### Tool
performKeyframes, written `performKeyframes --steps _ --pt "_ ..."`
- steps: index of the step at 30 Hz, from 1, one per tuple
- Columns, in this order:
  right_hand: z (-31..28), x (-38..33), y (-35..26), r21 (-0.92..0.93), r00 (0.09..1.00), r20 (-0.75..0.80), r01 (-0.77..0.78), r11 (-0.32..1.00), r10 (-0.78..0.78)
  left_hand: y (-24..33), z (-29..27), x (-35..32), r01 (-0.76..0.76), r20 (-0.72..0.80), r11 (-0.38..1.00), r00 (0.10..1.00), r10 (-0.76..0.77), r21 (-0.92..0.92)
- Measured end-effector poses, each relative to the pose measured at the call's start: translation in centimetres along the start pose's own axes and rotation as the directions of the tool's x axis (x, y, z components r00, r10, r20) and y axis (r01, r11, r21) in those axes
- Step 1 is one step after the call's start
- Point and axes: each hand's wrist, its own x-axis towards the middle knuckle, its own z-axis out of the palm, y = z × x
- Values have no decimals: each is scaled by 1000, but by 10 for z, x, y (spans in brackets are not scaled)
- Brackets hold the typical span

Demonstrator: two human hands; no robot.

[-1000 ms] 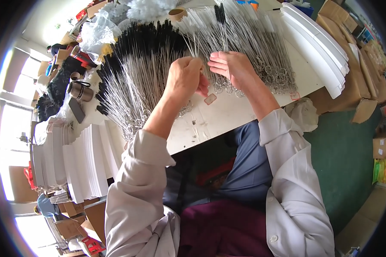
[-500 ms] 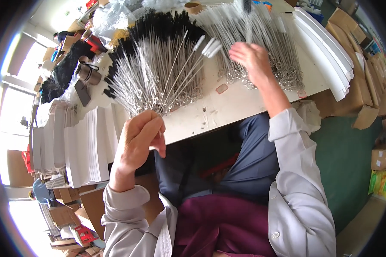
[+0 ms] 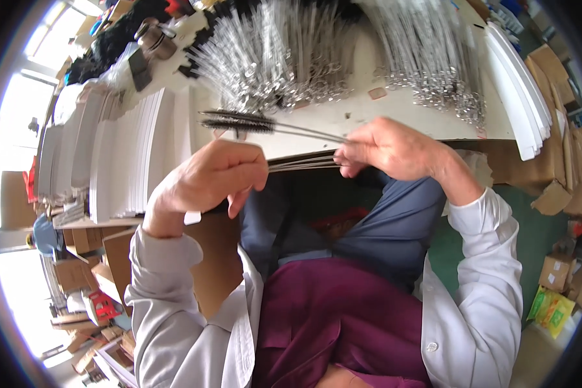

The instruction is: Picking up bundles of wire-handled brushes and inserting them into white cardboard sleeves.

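Observation:
My right hand [image 3: 388, 150] pinches the wire stems of two thin brushes [image 3: 239, 121]. Their black bristle ends point left, just above the front edge of the white table [image 3: 368, 119]. My left hand [image 3: 208, 180] is closed at the table edge. It grips one end of some thin flat sheets [image 3: 304, 161], which run across to the right hand. A white corner shows under the left hand's fingers. Behind the hands, a large heap of black-tipped wire brushes [image 3: 271, 58] is fanned out on the table. A second heap of them [image 3: 433, 58] lies to the right.
Tall stacks of white cards stand at the table's left [image 3: 129, 149] and along its right edge [image 3: 517, 84]. Cardboard boxes [image 3: 556, 187] sit on the green floor at right, with more boxes at lower left. Black items and a tape dispenser [image 3: 142, 58] lie at the far left.
My right hand has left the brush heap and come to the table's front edge holding two brushes. My left hand rose from my lap to meet it. The view tilted down.

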Motion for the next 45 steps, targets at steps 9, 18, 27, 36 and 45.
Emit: performKeyframes --steps 9,18,27,36,45 --pt "58 -20 37 420 975 72 -221 880 210 -55 -12 6 -26 -77 975 997 10 -221" --pt "94 -32 52 354 966 -76 -204 913 245 -78 -6 25 -73 -415 997 908 57 -22" --pt "123 -22 56 -5 905 -420 82 997 -76 -91 9 36 -159 -481 920 876 -36 -359" --pt "118 -21 54 283 946 -304 -20 959 109 -99 54 26 -161 -337 802 940 -54 -576" --pt "129 2 55 -53 908 -419 -11 999 -12 -93 91 63 -328 -473 623 877 -78 -710"
